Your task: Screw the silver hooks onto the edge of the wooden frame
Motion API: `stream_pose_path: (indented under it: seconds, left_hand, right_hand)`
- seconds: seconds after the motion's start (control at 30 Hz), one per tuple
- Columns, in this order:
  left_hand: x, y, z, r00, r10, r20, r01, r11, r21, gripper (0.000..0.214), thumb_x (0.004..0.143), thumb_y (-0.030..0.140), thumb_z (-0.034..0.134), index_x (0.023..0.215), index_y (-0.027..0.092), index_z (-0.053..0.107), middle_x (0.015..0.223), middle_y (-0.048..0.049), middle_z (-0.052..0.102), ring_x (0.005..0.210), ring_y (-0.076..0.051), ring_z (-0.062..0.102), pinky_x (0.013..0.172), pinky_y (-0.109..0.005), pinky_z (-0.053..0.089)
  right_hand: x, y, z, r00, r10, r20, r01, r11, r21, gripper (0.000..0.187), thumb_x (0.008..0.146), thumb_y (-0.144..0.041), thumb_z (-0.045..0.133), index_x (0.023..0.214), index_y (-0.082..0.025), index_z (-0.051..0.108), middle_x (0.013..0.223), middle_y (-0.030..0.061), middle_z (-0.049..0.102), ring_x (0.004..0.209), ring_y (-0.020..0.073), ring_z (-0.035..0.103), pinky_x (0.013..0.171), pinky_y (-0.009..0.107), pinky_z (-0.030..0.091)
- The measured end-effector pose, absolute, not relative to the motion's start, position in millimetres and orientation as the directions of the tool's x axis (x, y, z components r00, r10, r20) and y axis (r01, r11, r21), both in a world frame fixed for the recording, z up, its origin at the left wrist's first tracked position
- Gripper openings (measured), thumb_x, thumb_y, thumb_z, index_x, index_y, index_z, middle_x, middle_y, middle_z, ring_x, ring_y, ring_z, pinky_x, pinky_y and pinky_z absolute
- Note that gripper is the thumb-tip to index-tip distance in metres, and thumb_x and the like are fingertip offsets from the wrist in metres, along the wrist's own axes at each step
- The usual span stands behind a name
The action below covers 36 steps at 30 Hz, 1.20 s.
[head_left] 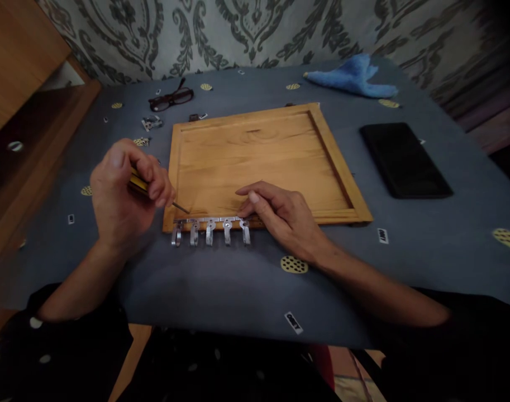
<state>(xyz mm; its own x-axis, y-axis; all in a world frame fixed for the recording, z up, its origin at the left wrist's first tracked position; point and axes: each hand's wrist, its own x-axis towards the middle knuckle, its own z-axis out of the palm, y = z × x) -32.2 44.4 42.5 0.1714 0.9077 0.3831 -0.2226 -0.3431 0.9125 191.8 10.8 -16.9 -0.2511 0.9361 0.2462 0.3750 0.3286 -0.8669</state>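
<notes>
A wooden framed panel [255, 162] lies flat on the table. Along the left part of its near edge runs a metal hook rail [210, 224], its several hooks hanging over the table side. My left hand [127, 195] is closed around the yellow-and-black handle of a screwdriver [139, 182]. The thin shaft points down to the right, its tip above the panel near the left end of the rail. My right hand [280, 215] rests at the rail's right end, fingers loosely bent; its fingertips touch the rail or the wood there, and whether they pinch anything is hidden.
Past the panel lie eyeglasses [171, 99] and small metal pieces [152, 123] at the left, and a blue cloth [351, 77] at the back right. A black tablet-like slab [405, 160] is right of the panel. Wooden furniture [41, 134] borders the table's left side.
</notes>
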Motion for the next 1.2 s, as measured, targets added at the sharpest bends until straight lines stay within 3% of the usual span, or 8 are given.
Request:
stream_pose_path:
  seconds: [0.23,0.4,0.53,0.67,0.87,1.0,1.2]
  left_hand:
    - [-35,45,38,0.170,0.901,0.398,-0.172,-0.371,0.913,0.042,0.085,0.053,0.064,0.062,0.021,0.049,0.047,0.0042,0.042,0.039,-0.011,0.042,0.042,-0.027,0.037]
    - [-54,50,34,0.132,0.827,0.547,0.297,-0.559,0.774,0.046,0.093,0.059,0.049,0.070,0.019,0.056,0.062,0.0004,0.054,0.057,-0.012,0.049,0.055,-0.027,0.036]
    - [-72,60,37,0.128,0.814,0.566,0.537,-0.537,0.651,0.047,0.089,0.059,0.056,0.066,0.018,0.053,0.053,0.0054,0.039,0.048,-0.008,0.034,0.049,-0.025,0.026]
    - [-76,70,32,0.029,0.829,0.559,0.501,-0.496,0.709,0.042,0.093,0.053,0.051,0.069,0.019,0.049,0.053,0.0064,0.040,0.046,-0.008,0.037,0.046,-0.022,0.028]
    - [-66,77,4,-0.010,0.873,0.487,0.454,-0.430,0.780,0.022,0.095,0.041,0.049,0.085,0.021,0.044,0.064,0.0046,0.055,0.051,-0.009,0.054,0.045,-0.019,0.040]
    - [-64,76,-6,0.044,0.875,0.482,0.525,-0.431,0.734,0.018,0.088,0.032,0.059,0.083,0.021,0.046,0.079,0.0012,0.061,0.065,-0.011,0.058,0.057,-0.022,0.047]
    - [-72,80,-8,0.117,0.849,0.515,0.650,-0.457,0.607,0.016,0.087,0.025,0.057,0.075,0.020,0.048,0.086,-0.0032,0.062,0.079,-0.015,0.059,0.068,-0.027,0.051]
  right_hand:
    - [191,11,-16,-0.258,0.942,0.213,0.390,0.303,-0.870,0.036,0.100,-0.038,0.040,0.106,-0.015,0.067,0.077,0.0038,0.075,0.075,0.0176,0.072,0.072,0.030,0.054]
    - [193,13,-16,-0.264,0.942,0.208,0.411,0.305,-0.859,0.037,0.099,-0.041,0.042,0.103,-0.016,0.068,0.078,0.0051,0.076,0.078,0.0196,0.073,0.076,0.033,0.055]
    - [192,14,-15,-0.271,0.941,0.204,0.436,0.309,-0.845,0.040,0.097,-0.044,0.042,0.099,-0.017,0.071,0.080,0.0071,0.077,0.080,0.0212,0.074,0.073,0.034,0.056]
    - [191,14,-14,-0.262,0.940,0.217,0.437,0.316,-0.842,0.036,0.096,-0.042,0.044,0.098,-0.017,0.070,0.078,0.0057,0.076,0.077,0.0208,0.074,0.072,0.033,0.055]
    - [190,13,-12,-0.270,0.940,0.211,0.448,0.316,-0.836,0.035,0.095,-0.043,0.045,0.095,-0.018,0.069,0.078,0.0060,0.077,0.079,0.0222,0.074,0.070,0.032,0.056]
    - [189,13,-10,-0.281,0.937,0.208,0.452,0.321,-0.833,0.034,0.094,-0.044,0.046,0.092,-0.018,0.069,0.080,0.0072,0.077,0.082,0.0245,0.075,0.069,0.034,0.058]
    - [188,13,-10,-0.270,0.939,0.212,0.430,0.315,-0.846,0.034,0.093,-0.045,0.047,0.089,-0.020,0.070,0.082,0.0078,0.076,0.084,0.0259,0.075,0.066,0.034,0.060]
